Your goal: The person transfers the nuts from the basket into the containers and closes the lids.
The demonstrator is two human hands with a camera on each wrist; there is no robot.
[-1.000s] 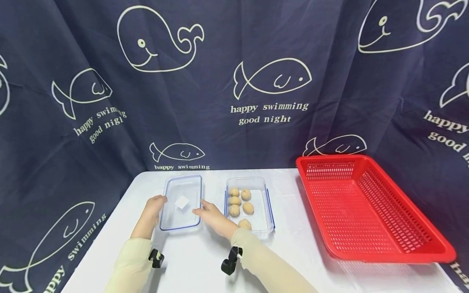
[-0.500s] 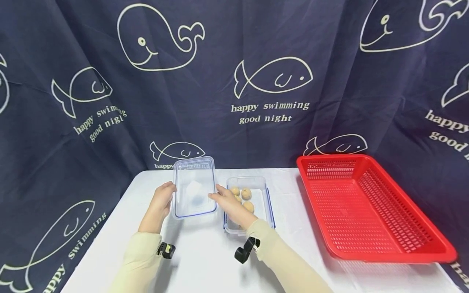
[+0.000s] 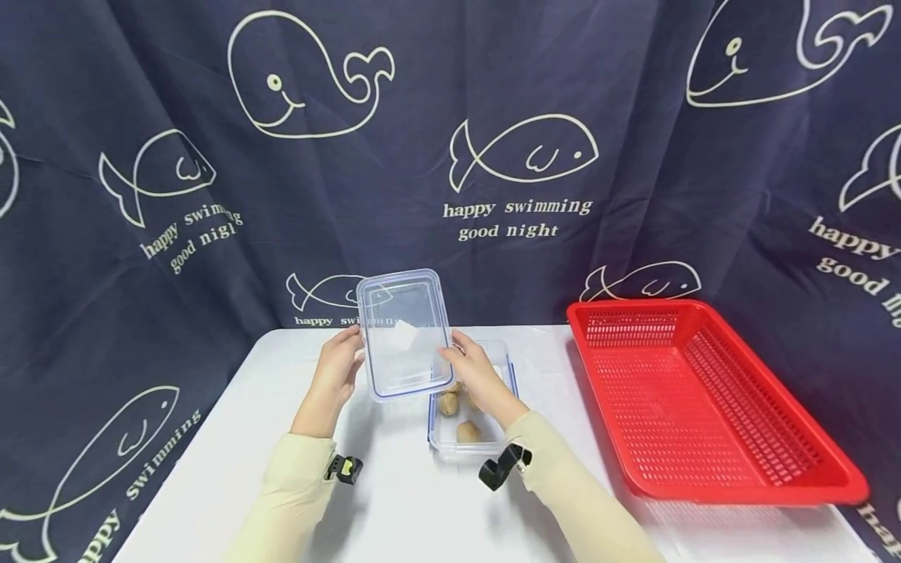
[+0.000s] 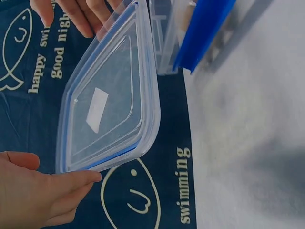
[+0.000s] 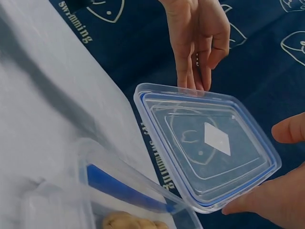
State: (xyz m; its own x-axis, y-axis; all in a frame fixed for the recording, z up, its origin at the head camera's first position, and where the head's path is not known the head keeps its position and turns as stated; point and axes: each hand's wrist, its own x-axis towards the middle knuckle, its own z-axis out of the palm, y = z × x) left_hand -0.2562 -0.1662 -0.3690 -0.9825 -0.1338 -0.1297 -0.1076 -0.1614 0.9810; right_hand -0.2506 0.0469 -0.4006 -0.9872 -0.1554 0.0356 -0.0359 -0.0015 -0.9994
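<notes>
A clear plastic lid with a blue seal and a white label is held up off the table, tilted. My left hand holds its left edge. On the right edge, my right hand grips it, thumb on the upper face. Below and partly behind the lid stands a clear food container, its blue side clips hanging outward. Walnuts lie inside; the lid and right hand hide some of them. In the right wrist view the lid's near corner overlaps the container's rim; contact is unclear.
A large red plastic basket stands at the right of the white-covered table. Behind the table hangs a dark blue curtain with fish drawings. Each wrist carries a black camera mount.
Both hands have lifted the lid from the table's left side and carried it up and rightward, partly over the container. The lid now tilts more. Container and basket have stayed put.
</notes>
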